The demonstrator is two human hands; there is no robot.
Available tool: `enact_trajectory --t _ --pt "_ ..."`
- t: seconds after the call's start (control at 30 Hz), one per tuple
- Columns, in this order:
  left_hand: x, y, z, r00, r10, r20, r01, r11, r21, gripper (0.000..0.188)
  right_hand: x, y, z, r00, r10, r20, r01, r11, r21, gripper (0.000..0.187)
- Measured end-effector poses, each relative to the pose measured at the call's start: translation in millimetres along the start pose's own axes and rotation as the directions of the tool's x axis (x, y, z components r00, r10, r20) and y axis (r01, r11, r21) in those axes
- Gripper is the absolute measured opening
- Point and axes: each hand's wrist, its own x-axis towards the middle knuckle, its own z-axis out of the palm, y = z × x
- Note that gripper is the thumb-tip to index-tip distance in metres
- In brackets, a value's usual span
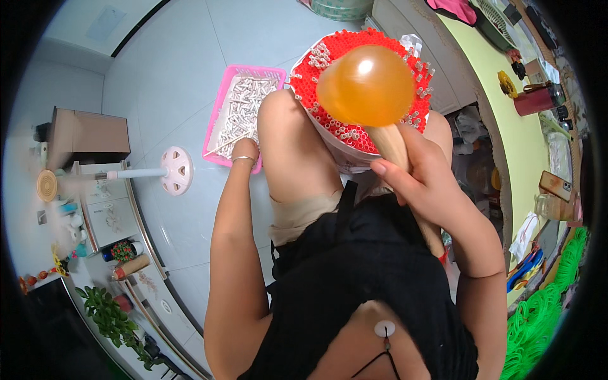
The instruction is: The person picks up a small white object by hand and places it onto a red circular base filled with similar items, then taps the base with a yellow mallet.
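Observation:
My right hand is closed round the wooden handle of a mallet with a shiny, rounded amber head. The mallet head is above a packed round bundle of red tubes, which stands between my knees. Several clear short tubes stick up out of the bundle. My left hand is down at the near end of a pink basket filled with small white pieces. Its fingers are curled, and a thin white stick extends from them to the left.
On my right runs a pale green counter with a dark red bottle, a phone and bright green cord. On the left stand a pedestal with a round pink-white base, a brown box and white cabinets.

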Motion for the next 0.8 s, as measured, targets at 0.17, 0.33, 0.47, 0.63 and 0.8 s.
enact_trajectory --t 0.17,0.33,0.47,0.63,0.8 --pt "0.7 -1.3 8.4 0.992 -0.025 -0.123 0.016 0.997 -0.074 0.021 -12.9 11.1 -1.8 0.998 0.056 -0.003 -0.055 0.988 0.142 0.035" --pt "-37.7 19.1 -53.7 0.846 -0.117 -0.521 -0.057 0.950 -0.306 0.013 -24.7 29.7 -5.0 0.962 0.273 0.008 -0.257 0.894 0.368 0.034" --pt "-122.5 107.3 -147.7 0.870 -0.074 -0.488 -0.450 0.286 -0.846 0.032 -26.4 48.2 -3.9 0.949 0.315 0.003 -0.282 0.845 0.454 0.034" --pt "-172.8 178.2 -174.1 0.674 0.304 -0.673 -0.711 0.513 -0.481 0.034 -28.2 55.0 -1.0 0.967 0.255 0.009 -0.226 0.836 0.499 0.033" --pt "-164.9 198.8 -177.5 0.657 0.422 -0.624 -0.719 0.600 -0.351 0.034 -32.9 58.5 -4.8 0.969 0.244 0.028 -0.226 0.843 0.488 0.033"
